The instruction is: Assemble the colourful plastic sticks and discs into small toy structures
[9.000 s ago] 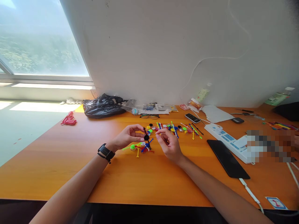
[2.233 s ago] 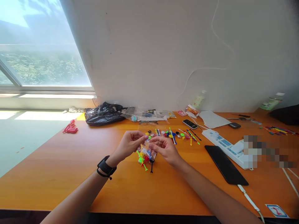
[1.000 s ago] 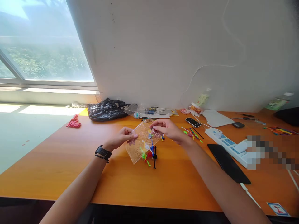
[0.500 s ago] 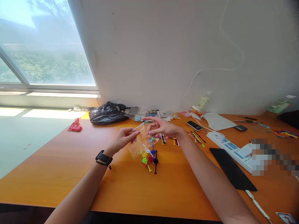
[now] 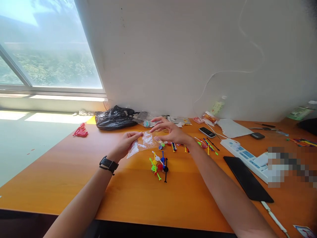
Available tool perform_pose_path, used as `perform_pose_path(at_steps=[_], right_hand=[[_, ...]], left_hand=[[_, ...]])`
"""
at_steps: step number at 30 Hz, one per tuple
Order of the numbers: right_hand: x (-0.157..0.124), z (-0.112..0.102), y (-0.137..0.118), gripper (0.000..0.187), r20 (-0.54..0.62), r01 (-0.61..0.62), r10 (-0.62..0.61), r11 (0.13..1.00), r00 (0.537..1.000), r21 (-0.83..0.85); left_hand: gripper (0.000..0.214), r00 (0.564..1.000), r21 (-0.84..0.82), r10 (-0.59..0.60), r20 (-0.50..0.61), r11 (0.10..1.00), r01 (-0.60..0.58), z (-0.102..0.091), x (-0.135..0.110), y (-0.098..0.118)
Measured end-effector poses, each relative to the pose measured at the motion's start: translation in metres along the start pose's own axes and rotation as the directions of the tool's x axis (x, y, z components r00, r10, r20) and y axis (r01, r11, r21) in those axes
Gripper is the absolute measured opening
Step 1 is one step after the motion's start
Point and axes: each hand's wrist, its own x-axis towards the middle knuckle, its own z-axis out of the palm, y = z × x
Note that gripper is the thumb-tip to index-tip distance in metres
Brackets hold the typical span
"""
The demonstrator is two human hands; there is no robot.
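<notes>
My left hand (image 5: pixel 126 143) pinches the edge of a clear plastic bag (image 5: pixel 142 143) that spreads out over the table. Across from it, my right hand (image 5: pixel 169 132) has its fingers spread apart, with the thumb close to the bag's right edge; whether it touches the plastic I cannot tell. Below the hands stands a cluster of colourful plastic arrow spinners (image 5: pixel 159 167) in yellow, green, white, blue, red and black. More small coloured pieces (image 5: pixel 173 146) lie behind it, partly hidden by my right hand and wrist.
At the back, a black plastic bag (image 5: pixel 115 118) lies near the wall. A red plastic piece (image 5: pixel 80 131) is at the left. To the right are a white power strip (image 5: pixel 244 157), a black phone-like slab (image 5: pixel 247 178), a white-and-black device (image 5: pixel 207 132) and more coloured arrows (image 5: pixel 209 147).
The clear bag has swung from hanging down to lying more flat and leftward. My right hand's fingers have spread from a closer grip near the bag's top.
</notes>
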Motion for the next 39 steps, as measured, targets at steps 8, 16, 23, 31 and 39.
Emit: perform_pose_path(at_steps=[8, 16, 23, 31, 39], right_hand=[[0.003, -0.003, -0.011, 0.008, -0.128, -0.010, 0.005, 0.999, 0.992, -0.033], [0.004, 0.008, -0.012, 0.015, 0.046, 0.029, -0.026, 0.997, 0.999, -0.068], [0.010, 0.033, -0.006, 0.021, -0.412, -0.066, -0.046, 0.964, 0.910, -0.256], [0.009, 0.065, -0.005, 0.023, -0.136, 0.088, -0.259, 0.697, 0.956, -0.711], [0.007, 0.073, -0.011, 0.027, -0.141, 0.070, -0.357, 0.519, 0.923, -0.852]], left_hand=[[0.039, 0.997, 0.092, -0.080, 0.005, 0.993, 0.079, 0.002, -0.009, 0.008], [0.039, 0.983, 0.051, -0.167, 0.080, 0.985, 0.163, -0.010, 0.005, -0.008], [0.079, 0.997, -0.575, 0.068, 0.041, 0.817, -0.032, -0.008, 0.010, -0.011], [0.070, 0.975, -0.597, 0.220, 0.037, 0.787, -0.155, 0.001, 0.004, -0.011], [0.064, 0.981, -0.642, 0.190, 0.042, 0.758, -0.119, 0.011, -0.001, -0.016]])
